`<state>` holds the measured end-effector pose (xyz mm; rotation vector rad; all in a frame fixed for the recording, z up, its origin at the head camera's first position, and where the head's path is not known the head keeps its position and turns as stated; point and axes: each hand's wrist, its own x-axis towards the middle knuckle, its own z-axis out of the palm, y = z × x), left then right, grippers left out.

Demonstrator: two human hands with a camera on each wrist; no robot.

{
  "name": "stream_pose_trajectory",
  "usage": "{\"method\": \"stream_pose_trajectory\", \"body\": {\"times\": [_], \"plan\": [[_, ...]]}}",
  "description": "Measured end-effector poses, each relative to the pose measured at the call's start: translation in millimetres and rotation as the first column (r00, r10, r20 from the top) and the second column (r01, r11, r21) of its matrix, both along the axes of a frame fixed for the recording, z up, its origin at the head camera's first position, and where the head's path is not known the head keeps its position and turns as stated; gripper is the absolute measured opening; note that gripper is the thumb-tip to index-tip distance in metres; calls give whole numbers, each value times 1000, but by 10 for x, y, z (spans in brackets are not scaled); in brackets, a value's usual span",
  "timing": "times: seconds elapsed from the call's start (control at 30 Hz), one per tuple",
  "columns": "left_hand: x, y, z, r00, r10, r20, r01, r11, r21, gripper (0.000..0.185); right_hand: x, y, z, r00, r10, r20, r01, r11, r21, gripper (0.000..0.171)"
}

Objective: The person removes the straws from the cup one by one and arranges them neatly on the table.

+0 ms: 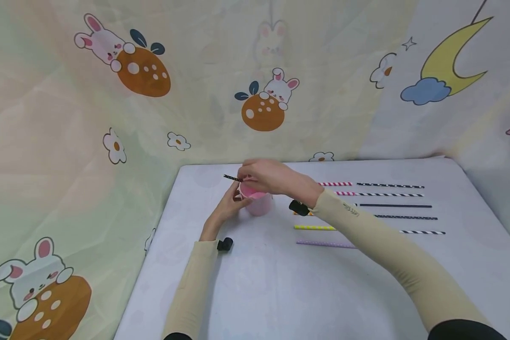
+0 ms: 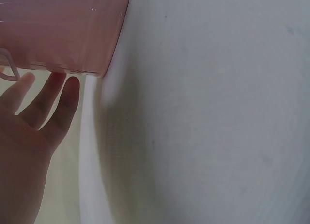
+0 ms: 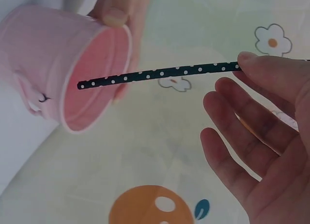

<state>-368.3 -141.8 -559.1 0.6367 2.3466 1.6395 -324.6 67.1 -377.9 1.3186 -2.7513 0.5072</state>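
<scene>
A small pink bucket (image 1: pixel 261 207) stands at the back left of the white table. My left hand (image 1: pixel 226 208) holds its left side, the thumb in front and the fingers round behind. Above the bucket, my right hand (image 1: pixel 276 177) pinches a black paper straw (image 3: pixel 162 73) with white dots between thumb and forefinger. The other fingers of that hand (image 3: pixel 271 136) are spread apart from the straw. In the right wrist view the straw's free end lies in front of the bucket's open mouth (image 3: pixel 80 112); whether it is inside the rim I cannot tell.
To the right lie several patterned straws in two columns: among them a yellow one (image 1: pixel 314 227), a purple one (image 1: pixel 323 243) and black-and-white ones (image 1: pixel 405 217). My right forearm crosses over some of them. A printed cloth (image 1: pixel 212 94) hangs behind the table (image 1: pixel 280 293).
</scene>
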Motion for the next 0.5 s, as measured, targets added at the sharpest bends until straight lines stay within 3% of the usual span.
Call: {"method": "stream_pose_trajectory", "body": {"times": [0.3,0.5], "plan": [[2,6,-2,1000,8,-10,-8,1000,-18,72,169,92,238,997,-2,-72,3,1000,7,16],[-1,-1,-8,1000,6,-5,-6,1000,-5,74,270,211,303,996,-8,-89,10,1000,24,17]]}}
